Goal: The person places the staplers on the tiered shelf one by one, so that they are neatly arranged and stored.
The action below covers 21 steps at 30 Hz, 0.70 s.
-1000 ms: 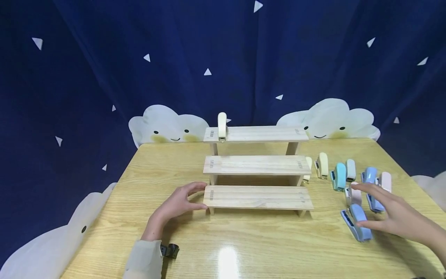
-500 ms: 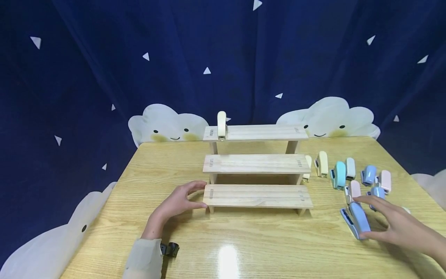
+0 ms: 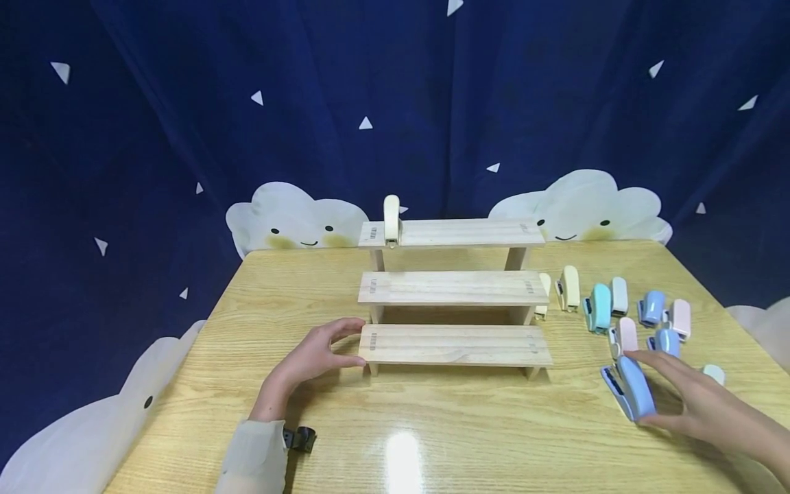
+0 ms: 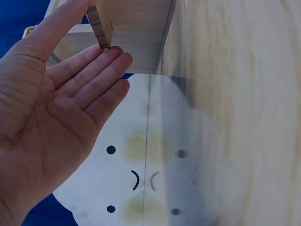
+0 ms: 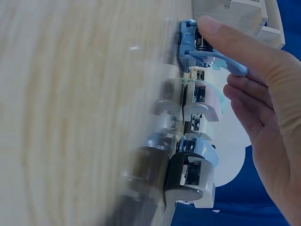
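Note:
A three-tier wooden shelf rack stands mid-table. At the left end of its lowest board is my left hand, holding that end between thumb and fingers; the left wrist view shows the fingers nearly straight against the wood. On the right, my right hand pinches a blue stapler lengthwise, thumb at the near end and forefinger at the far end. The stapler appears to be on the tabletop, close to a pink stapler. A cream stapler sits on the top tier's left side.
Right of the rack stand more staplers: cream, turquoise, pale grey, blue, and pink. A white one is partly hidden behind my right hand. A dark blue curtain hangs behind the table.
My right hand has come down and left onto the near blue stapler, its thumb and forefinger closing on the two ends. My left hand stays at the rack.

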Available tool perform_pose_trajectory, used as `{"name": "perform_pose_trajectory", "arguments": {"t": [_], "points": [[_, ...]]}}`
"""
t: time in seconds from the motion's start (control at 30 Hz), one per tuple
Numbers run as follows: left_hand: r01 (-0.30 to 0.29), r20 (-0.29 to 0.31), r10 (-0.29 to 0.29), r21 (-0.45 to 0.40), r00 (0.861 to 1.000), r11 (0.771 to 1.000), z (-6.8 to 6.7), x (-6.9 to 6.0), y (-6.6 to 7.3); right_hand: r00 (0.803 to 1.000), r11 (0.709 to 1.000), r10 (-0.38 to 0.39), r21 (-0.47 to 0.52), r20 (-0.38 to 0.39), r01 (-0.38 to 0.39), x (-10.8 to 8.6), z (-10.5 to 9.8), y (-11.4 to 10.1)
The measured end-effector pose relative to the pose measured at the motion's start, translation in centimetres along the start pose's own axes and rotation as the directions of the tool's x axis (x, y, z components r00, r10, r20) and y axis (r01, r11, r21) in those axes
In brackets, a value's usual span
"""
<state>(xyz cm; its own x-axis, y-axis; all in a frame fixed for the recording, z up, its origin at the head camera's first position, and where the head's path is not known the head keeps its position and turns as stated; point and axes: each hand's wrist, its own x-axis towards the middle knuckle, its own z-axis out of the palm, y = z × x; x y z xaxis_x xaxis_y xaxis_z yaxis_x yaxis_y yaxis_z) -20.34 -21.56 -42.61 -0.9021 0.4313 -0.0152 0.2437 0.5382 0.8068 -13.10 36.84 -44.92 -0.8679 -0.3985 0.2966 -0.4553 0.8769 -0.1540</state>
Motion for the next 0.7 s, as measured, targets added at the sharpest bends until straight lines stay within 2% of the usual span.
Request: {"name": "perform_pose_trajectory", "arguments": {"t": [0.33, 0.5, 0.57, 0.7], "points": [[0.013, 0.002, -0.013, -0.007, 1.000, 1.000, 0.0, 0.1, 0.0, 0.999, 0.999, 0.004, -0.034, -0.039, -0.005, 0.3, -0.1, 0.0], [-0.002, 0.000, 0.002, 0.005, 1.000, 1.000, 0.0, 0.1, 0.1, 0.988, 0.998, -0.034, 0.039, -0.149, 0.040, 0.7, -0.1, 0.0], [-0.001, -0.001, 0.001, 0.003, 1.000, 1.000, 0.0, 0.1, 0.1, 0.984, 0.996, -0.021, 0.078, -0.179, 0.036, 0.8, -0.1, 0.1], [-0.003, -0.001, 0.003, 0.004, 1.000, 1.000, 0.0, 0.0, 0.0, 0.983, 0.991, 0.061, 0.125, -0.173, -0.040, 1.1, -0.1, 0.1]]}}
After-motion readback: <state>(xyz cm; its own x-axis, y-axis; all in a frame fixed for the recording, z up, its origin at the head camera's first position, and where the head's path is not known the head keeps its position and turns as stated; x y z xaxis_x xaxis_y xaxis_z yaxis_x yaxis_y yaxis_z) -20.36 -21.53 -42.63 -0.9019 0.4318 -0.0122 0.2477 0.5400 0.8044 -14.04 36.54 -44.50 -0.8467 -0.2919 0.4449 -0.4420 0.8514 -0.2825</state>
